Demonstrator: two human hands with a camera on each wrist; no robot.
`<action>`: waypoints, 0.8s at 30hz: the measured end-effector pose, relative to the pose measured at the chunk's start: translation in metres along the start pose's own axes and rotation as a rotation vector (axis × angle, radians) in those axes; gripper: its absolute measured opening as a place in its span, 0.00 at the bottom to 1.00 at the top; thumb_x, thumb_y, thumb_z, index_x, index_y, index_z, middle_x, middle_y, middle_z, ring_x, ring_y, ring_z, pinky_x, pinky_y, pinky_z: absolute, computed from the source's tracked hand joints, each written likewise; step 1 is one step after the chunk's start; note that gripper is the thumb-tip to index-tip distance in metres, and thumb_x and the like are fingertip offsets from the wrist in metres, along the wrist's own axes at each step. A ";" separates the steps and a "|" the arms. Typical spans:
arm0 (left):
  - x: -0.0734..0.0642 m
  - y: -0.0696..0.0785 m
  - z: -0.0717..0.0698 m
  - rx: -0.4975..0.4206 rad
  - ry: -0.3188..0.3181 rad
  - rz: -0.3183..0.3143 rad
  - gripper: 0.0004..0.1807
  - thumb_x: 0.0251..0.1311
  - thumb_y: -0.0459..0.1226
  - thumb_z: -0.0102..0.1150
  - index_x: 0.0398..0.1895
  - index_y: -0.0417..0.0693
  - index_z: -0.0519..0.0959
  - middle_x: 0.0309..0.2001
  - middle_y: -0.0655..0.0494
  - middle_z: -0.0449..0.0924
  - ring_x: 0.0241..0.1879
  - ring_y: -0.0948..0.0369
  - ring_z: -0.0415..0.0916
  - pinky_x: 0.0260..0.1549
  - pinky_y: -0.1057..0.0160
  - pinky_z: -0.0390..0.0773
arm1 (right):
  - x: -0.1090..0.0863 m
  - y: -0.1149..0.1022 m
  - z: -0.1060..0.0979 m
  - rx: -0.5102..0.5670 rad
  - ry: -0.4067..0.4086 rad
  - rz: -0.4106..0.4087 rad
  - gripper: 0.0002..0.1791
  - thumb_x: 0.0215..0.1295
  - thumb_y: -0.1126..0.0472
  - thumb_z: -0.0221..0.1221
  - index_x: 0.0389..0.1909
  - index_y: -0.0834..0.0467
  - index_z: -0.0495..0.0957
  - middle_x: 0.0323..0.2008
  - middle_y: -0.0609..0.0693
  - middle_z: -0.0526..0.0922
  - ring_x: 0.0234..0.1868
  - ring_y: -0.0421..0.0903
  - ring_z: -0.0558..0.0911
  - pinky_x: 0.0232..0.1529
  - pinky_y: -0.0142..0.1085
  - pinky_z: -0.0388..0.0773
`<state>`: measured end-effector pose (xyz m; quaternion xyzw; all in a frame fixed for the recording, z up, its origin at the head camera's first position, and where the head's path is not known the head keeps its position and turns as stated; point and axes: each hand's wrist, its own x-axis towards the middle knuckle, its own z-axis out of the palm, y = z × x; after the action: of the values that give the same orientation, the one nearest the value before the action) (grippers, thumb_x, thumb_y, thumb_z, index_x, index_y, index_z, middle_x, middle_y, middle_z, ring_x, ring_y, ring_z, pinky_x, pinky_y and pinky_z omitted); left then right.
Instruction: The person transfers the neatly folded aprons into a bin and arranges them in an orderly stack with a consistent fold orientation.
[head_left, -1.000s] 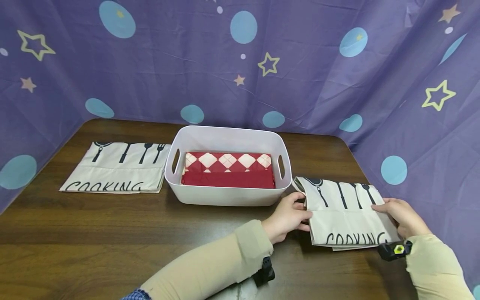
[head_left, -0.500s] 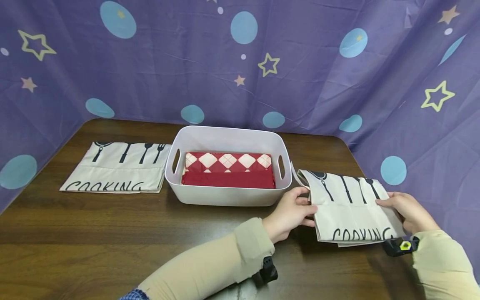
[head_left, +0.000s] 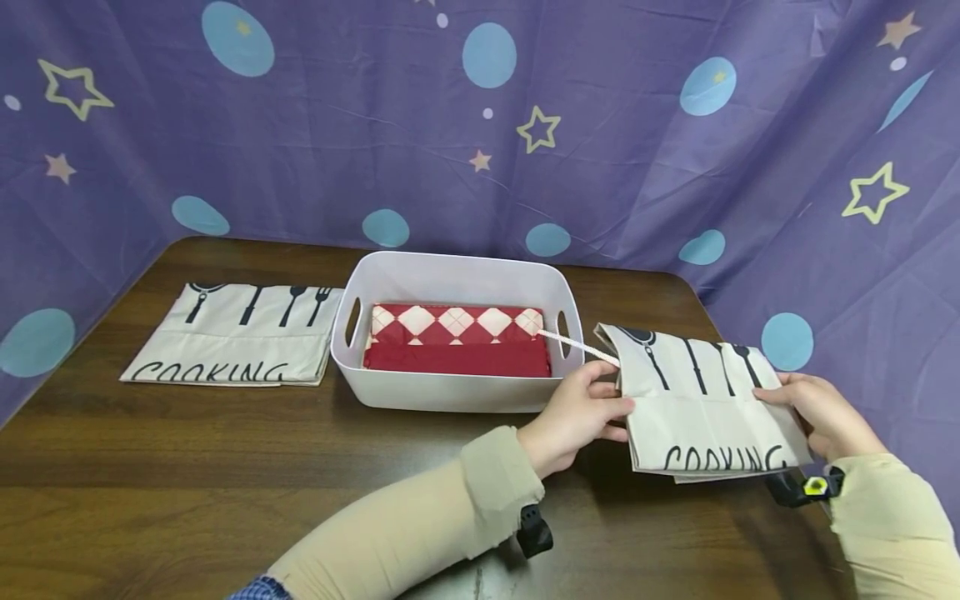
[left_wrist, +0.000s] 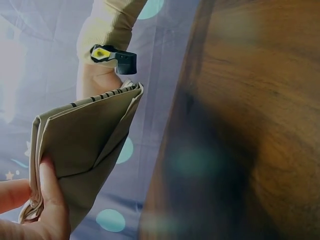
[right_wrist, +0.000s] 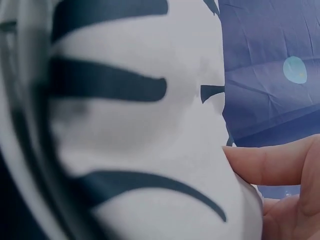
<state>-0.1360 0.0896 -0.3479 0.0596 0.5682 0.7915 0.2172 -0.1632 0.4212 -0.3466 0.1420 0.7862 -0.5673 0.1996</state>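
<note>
A folded cream apron (head_left: 705, 408), printed with dark utensils and the word COOKING, is held above the right part of the table. My left hand (head_left: 573, 412) pinches its left edge; the left wrist view shows fingers (left_wrist: 50, 185) on both sides of the folded layers. At the opposite edge, my right hand (head_left: 832, 421) grips it with the thumb (right_wrist: 275, 162) on top and the other fingers mostly hidden beneath. From the apron's upper left corner a white cord (head_left: 573, 340) stretches over the rim of the white plastic basket (head_left: 450, 396).
Inside the basket lies a folded red cloth (head_left: 457, 358) with a white diamond pattern. A second folded cream cloth (head_left: 232, 346) with the same COOKING print lies left of the basket. Behind the brown wooden table (head_left: 225, 475) hangs a purple curtain (head_left: 420, 108).
Both hands have raised the folded apron and shifted it slightly right and away from me. Its white cord has come into view and now reaches across the basket's right end.
</note>
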 end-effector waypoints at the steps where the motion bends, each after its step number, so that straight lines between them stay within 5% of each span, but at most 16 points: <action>1: 0.000 0.001 -0.001 0.002 -0.006 0.000 0.23 0.64 0.23 0.56 0.62 0.36 0.69 0.48 0.40 0.83 0.34 0.61 0.80 0.33 0.59 0.87 | 0.000 -0.001 0.000 0.001 -0.002 -0.002 0.13 0.73 0.61 0.53 0.31 0.39 0.77 0.26 0.38 0.83 0.28 0.39 0.84 0.32 0.38 0.84; 15: -0.002 0.016 -0.012 -0.024 0.013 0.016 0.26 0.63 0.24 0.56 0.65 0.36 0.69 0.49 0.41 0.82 0.32 0.62 0.80 0.35 0.58 0.87 | -0.003 -0.011 0.012 0.072 0.006 -0.047 0.10 0.73 0.60 0.55 0.34 0.40 0.77 0.28 0.38 0.83 0.29 0.40 0.84 0.32 0.37 0.83; 24: -0.006 0.027 -0.026 -0.053 0.025 0.027 0.26 0.63 0.25 0.55 0.66 0.35 0.68 0.50 0.41 0.81 0.31 0.64 0.79 0.27 0.68 0.81 | -0.009 -0.021 0.021 0.121 -0.014 -0.072 0.06 0.73 0.58 0.56 0.39 0.41 0.76 0.30 0.40 0.84 0.29 0.40 0.84 0.33 0.39 0.84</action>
<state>-0.1465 0.0573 -0.3306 0.0516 0.5488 0.8098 0.2007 -0.1618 0.3943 -0.3311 0.1215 0.7536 -0.6217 0.1755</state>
